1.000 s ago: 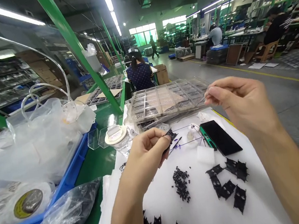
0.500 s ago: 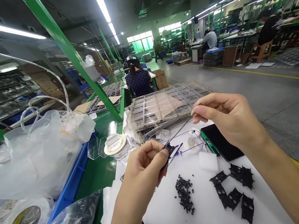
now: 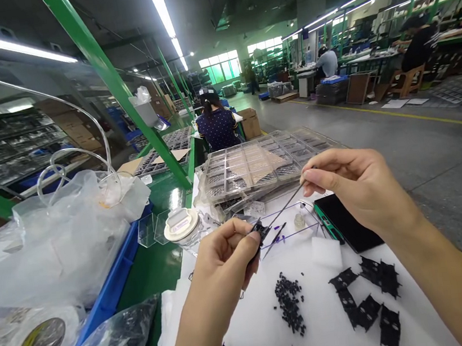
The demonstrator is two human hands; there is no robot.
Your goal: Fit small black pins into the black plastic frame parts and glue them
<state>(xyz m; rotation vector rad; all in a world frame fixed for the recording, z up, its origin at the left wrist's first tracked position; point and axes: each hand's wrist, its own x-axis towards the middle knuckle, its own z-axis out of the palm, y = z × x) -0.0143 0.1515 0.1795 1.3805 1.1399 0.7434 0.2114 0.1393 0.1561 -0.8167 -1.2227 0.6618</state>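
Pinched between the thumb and fingers of my left hand (image 3: 225, 261) is a small black plastic part (image 3: 260, 228), partly hidden by the fingertips. My right hand (image 3: 349, 180) grips a thin dark rod (image 3: 286, 204) near its upper end. It slants down to the left, its lower end at the black part; whether they touch I cannot tell. Beneath my hands, a heap of tiny black pieces (image 3: 290, 304) lies on the white work surface (image 3: 320, 331). Several flat black plastic parts (image 3: 390, 328) lie to the right of the heap.
Behind my hands are stacked clear compartment trays (image 3: 247, 165). A black flat device (image 3: 350, 222), a white foam block (image 3: 326, 252) and a small clear bottle (image 3: 299, 221) lie right of centre. At left stands a blue bin (image 3: 104, 309) with plastic bags. A person (image 3: 217, 126) sits ahead.
The rod's lower end has shifted from the black part's upper left edge to its right side. My left hand keeps its hold. The whole view has shifted slightly.
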